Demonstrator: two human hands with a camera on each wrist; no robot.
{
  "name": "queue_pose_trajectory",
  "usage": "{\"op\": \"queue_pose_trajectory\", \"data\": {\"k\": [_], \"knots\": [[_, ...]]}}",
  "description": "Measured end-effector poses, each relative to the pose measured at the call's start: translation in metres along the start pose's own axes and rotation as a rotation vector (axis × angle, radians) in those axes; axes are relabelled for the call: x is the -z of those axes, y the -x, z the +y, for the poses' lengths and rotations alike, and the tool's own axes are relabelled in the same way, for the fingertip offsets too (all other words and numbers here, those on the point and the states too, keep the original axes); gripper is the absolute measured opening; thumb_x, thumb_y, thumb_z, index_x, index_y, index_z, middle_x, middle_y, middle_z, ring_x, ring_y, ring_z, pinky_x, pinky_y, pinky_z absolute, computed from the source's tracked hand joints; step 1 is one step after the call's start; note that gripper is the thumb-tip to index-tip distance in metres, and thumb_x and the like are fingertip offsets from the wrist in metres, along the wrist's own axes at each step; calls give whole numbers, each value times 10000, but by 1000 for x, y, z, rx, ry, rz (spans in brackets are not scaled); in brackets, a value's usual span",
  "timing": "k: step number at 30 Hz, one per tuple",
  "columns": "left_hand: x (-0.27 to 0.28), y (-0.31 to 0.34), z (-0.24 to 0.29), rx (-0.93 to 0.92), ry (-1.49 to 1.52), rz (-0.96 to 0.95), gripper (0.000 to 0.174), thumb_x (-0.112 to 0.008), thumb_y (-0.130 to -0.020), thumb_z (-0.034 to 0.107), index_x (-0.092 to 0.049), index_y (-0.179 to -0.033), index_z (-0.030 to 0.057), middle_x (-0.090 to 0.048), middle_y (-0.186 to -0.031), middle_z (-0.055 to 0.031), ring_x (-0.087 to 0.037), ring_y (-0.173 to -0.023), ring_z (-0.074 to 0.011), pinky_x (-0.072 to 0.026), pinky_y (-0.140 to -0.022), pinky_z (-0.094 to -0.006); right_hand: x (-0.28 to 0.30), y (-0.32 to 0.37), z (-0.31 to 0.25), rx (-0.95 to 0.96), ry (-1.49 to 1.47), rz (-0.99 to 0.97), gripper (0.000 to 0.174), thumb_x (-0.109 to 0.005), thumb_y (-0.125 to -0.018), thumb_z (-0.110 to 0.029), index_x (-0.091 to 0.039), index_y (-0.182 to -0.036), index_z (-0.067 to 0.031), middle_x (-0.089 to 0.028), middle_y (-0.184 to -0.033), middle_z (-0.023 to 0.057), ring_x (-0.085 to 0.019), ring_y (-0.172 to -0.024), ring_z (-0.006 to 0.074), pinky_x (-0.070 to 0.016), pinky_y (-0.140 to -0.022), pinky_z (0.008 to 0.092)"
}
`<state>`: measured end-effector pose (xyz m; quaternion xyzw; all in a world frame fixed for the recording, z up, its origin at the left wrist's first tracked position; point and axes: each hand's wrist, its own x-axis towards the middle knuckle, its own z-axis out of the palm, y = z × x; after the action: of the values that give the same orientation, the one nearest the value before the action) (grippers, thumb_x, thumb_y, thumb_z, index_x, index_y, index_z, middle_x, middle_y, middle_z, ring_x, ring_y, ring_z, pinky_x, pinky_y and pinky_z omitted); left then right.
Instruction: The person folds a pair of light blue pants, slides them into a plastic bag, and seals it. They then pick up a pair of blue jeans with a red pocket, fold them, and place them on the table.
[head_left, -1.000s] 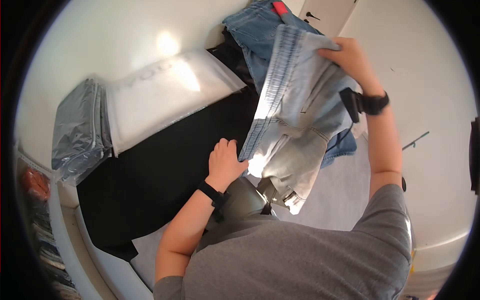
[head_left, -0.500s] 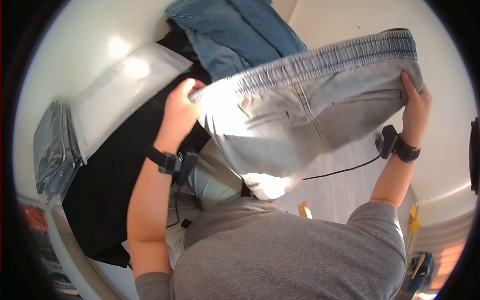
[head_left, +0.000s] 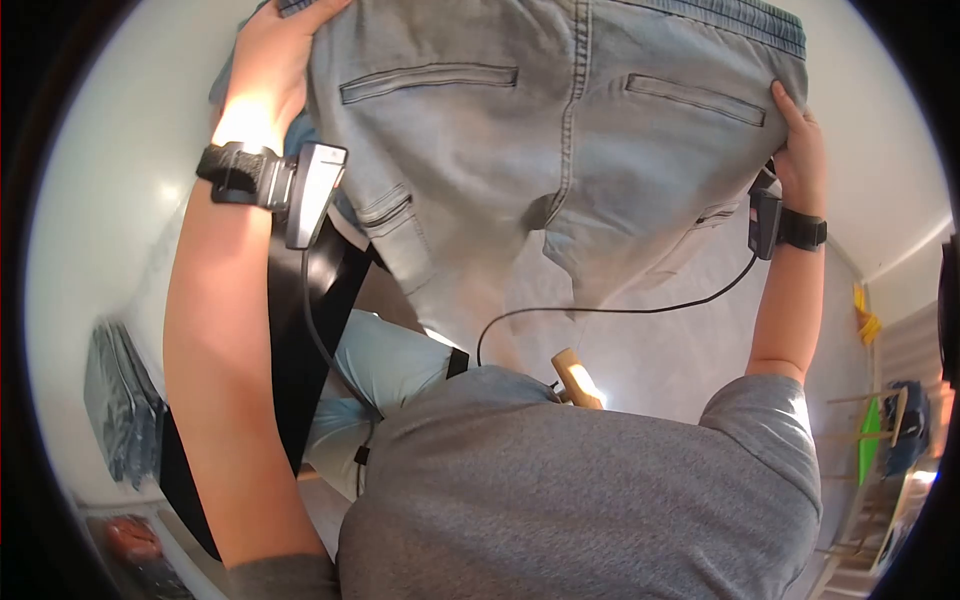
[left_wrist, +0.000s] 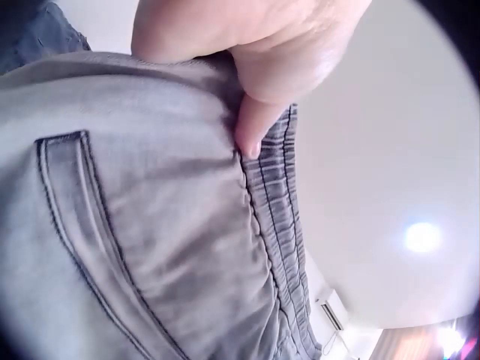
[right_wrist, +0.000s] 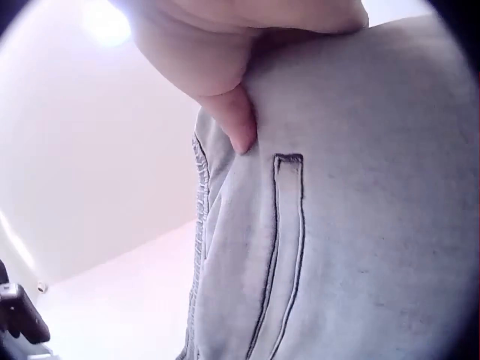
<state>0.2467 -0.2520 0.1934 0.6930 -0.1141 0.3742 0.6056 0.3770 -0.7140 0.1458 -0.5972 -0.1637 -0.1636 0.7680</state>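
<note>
A: Noticing anything changing with those jeans (head_left: pixel 450 140)?

B: Yep, coming up higher in the head view than half a second back, and hanging much squarer. Showing both back pocket slits and the centre seam (head_left: pixel 568 130) now, so probably making the rear side easier to look over.

A: Gripping where, exactly?

B: Pinching the waistband (head_left: pixel 770 28) corner with the left hand (head_left: pixel 275 55), pressing the thumb (left_wrist: pixel 251 135) on the near face. Holding the opposite side with the right hand (head_left: pixel 800 150), a bit below the waistband. Keeping both sets of fingers closed on denim, with the jeans stretching between.

A: And edges, room?

B: Losing part of the top edge out of frame, so not telling much above the left fingers. Seeing pale wall (head_left: pixel 880 180) outward of the right fingers, floor (head_left: pixel 670 360) below and inward of them. Watching out for the black cable (head_left: pixel 600 310) too, looping below the fingers and close under the legs. Spotting the black table (head_left: pixel 300 400) below the left fingers, just beside the forearm.
</note>
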Motion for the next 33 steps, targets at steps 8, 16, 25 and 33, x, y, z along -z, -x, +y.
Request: {"op": "queue_pose_trajectory", "data": {"k": [8,16,25,33], "knots": [[-10,30,-25,259,-234,-223,406,-617,-873,195,-513,-1210,-6,-586,-1179,-78,-516,-1099,-177,-344,-994,-305,18,39,42,-93,176,-228,318,-551,-912,-151,-544,-1183,16,-609,-1107,47,-542,-1007,125,-410,-895,267],[-14,40,-29,453,68,-234,424,-613,-877,168,-480,-1243,-1,-553,-1221,-69,-500,-1120,-175,-319,-1019,-312,18,39,60,-484,-427,-214,275,-443,-881,-84,-547,-1117,13,-592,-1108,56,-556,-1012,183,-426,-900,306],[35,64,-11,627,7,-327,441,-736,-743,71,-569,-1137,-35,-605,-1118,-128,-552,-1055,-221,-420,-929,-323,54,56,68,-80,-148,-470,380,-734,-760,-267,-607,-1035,-37,-603,-1026,44,-546,-982,203,-429,-855,328],[8,47,-35,592,41,-235,258,-621,-854,109,-615,-1049,-60,-632,-1081,-120,-582,-992,-182,-429,-896,-296,13,33,66,-258,-58,-301,282,-684,-828,-168,-603,-1034,6,-604,-1025,19,-534,-947,116,-422,-874,277]]}}
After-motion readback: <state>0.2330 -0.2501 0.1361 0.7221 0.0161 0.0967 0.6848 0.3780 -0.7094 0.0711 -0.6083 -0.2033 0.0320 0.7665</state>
